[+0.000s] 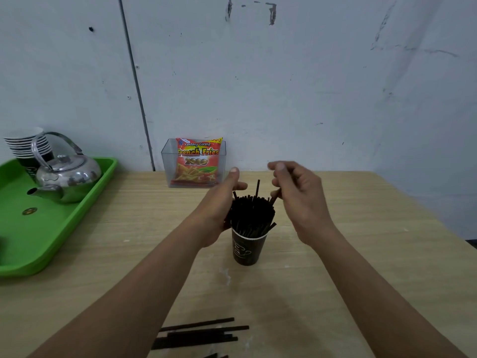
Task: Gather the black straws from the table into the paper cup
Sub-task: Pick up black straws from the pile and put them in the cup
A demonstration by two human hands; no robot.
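the paper cup (246, 250) stands upright in the middle of the tabletop (335, 254), packed with a bundle of black straws (251, 215) rising above its rim. the left hand (219, 208) has its grip curled round the bundle's left side, thumb raised and fingers reaching behind, while the right hand (299, 200), just beside the straw tops, pinches a single straw (274, 198) whose lower end leans on the bundle. loose straws (201, 333) lie flat near the front edge, between the forearms.
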